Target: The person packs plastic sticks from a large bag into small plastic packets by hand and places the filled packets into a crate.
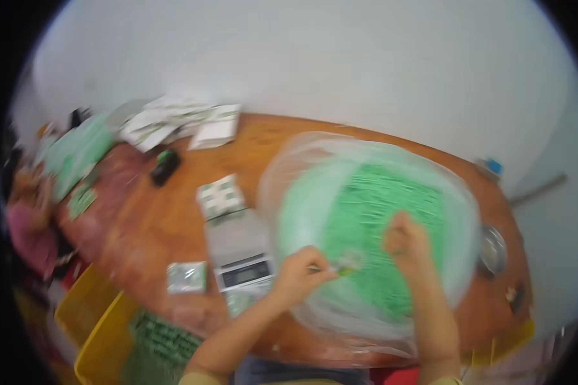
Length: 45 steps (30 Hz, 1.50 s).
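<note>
Left hand [305,276]: fingertips pinched on a small clear plastic packet [349,261], held over the 8 o'clock side of the green stick pile [385,199]. Right hand [406,240]: fingers bunched above the pile; blurred, can't tell if it holds anything. Pile sits in a wide clear plastic sheet [309,145].

Judgement: light pinch at packet's edge, packet over the sheet so strays land there; thin sticks look easy to scatter, so small, gentle pinches.

Clock from pile: digital scale [241,240] at 9, patterned white-green pack [221,196] at its far end. Flat packet [186,278] on the table [167,224] between 8 and 9. Yellow crate [99,337] toward 8, green packets inside. White stack [215,128] at 10. Metal bowl [492,250] at 3. Another person [32,237] far off at 9.
</note>
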### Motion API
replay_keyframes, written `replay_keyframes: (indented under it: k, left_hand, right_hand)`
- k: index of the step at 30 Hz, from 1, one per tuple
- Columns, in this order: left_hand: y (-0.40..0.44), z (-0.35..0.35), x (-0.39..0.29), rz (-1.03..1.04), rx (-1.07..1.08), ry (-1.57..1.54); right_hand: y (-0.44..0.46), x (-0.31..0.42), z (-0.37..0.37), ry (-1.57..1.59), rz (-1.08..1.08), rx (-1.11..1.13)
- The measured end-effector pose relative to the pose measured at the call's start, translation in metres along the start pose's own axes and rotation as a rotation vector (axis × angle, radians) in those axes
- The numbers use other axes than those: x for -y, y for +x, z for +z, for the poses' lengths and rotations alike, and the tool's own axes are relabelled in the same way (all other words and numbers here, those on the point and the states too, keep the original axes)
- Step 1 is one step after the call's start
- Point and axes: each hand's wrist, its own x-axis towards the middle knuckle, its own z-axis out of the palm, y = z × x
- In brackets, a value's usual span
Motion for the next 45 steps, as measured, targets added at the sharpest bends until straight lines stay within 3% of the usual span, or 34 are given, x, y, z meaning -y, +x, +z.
replay_keyframes:
  k: [1,3,9,12,15,17,19,21,24,27,30,32,35,38,41,42,43,45]
  left_hand:
    - [0.008,0.006,0.003,-0.003,0.022,0.028]
    - [0.009,0.014,0.008,-0.032,0.079,-0.024]
    - [0.015,0.028,0.005,-0.092,0.133,-0.089]
    - [0.013,0.036,0.006,-0.069,0.109,-0.195]
    - [0.004,0.033,0.008,-0.016,0.059,-0.315]
    - [0.0,0.027,0.008,0.019,0.001,-0.413]
    - [-0.006,0.017,0.007,0.031,-0.069,-0.509]
    - [-0.009,0.015,0.0,0.021,-0.069,-0.439]
    - [-0.013,0.013,-0.007,0.018,-0.06,-0.324]
    - [-0.016,0.007,-0.004,-0.002,-0.071,-0.3]
    - [-0.017,0.004,0.002,-0.035,-0.088,-0.318]
    - [-0.014,0.006,0.005,-0.039,-0.076,-0.339]
    - [-0.009,0.01,0.005,-0.029,-0.031,-0.348]
    - [-0.009,0.013,0.001,-0.01,-0.001,-0.316]
    - [-0.017,0.013,0.004,0.016,-0.022,-0.274]
    - [-0.019,0.013,0.005,0.003,-0.038,-0.215]
    - [-0.019,0.016,0.007,0.118,-0.096,-0.09]
    - [-0.02,0.02,0.011,0.115,-0.071,-0.143]
  right_hand:
    - [-0.007,0.005,0.011,-0.121,0.009,-0.063]
    - [-0.019,0.01,0.028,-0.296,-0.075,0.039]
    - [-0.016,0.008,0.04,-0.594,-0.151,0.05]
    - [-0.023,-0.002,0.038,-0.737,0.018,0.169]
    - [-0.033,0.012,0.025,-0.85,-0.207,0.084]
    - [-0.018,0.028,0.01,-0.594,-0.247,-0.175]
    - [0.015,0.037,0.005,-1.258,-0.387,-0.221]
    - [0.062,0.007,-0.004,-1.551,-0.608,-0.042]
    - [0.121,-0.053,-0.029,-1.997,-0.493,-0.012]
    - [0.129,-0.063,-0.044,-1.844,-0.442,-0.047]
    - [0.076,-0.016,-0.014,-1.568,-0.639,-0.022]
    - [0.032,0.01,0.022,-0.745,-0.203,-0.149]
    - [-0.016,0.008,0.055,-0.452,-0.39,-0.14]
    - [-0.035,-0.014,0.05,-0.882,-0.62,-0.074]
    - [-0.037,-0.007,0.043,-1.293,-0.778,0.178]
    - [-0.04,-0.003,0.045,-1.333,-0.778,0.181]
    - [-0.042,0.001,0.047,-1.35,-0.777,0.209]
    - [-0.045,0.001,0.042,-1.242,-0.585,0.016]
